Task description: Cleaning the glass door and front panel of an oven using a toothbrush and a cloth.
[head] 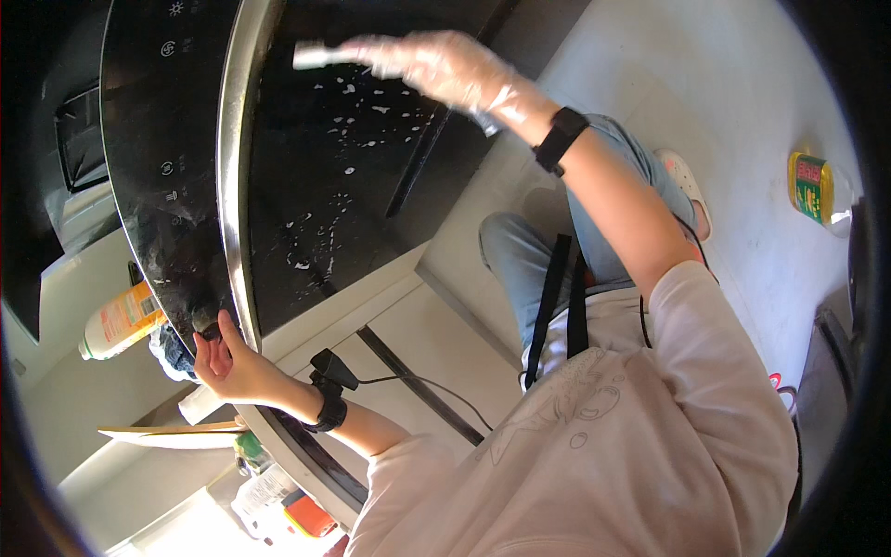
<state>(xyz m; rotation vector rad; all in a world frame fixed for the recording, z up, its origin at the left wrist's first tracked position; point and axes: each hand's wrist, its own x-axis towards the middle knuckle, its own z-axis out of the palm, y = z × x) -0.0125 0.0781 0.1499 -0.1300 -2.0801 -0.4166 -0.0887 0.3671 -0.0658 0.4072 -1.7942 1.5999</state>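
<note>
My right hand (445, 69), in a clear plastic glove, grips a small brush (317, 56) with a pale head, which looks like a toothbrush. It is blurred and sits over a glossy black appliance front (299, 174). White foam spots (348, 132) and streaks are scattered across that front. Above it, past a curved metal trim (233, 160), runs a black control panel (163, 139) with printed icons. Bare, my left hand (226, 365) is at the panel's near corner, fingers curled around a small dark knob-like piece (209, 331); fingers partly hide it.
Beyond the panel stand a white-and-orange bottle (118, 320) and a dark bundled bag (172, 351). A cutting board (167, 435), packages and an orange item (310, 515) are on the counter. An oil bottle (814, 188) is on the floor at right. A cable (431, 383) hangs by my left wrist.
</note>
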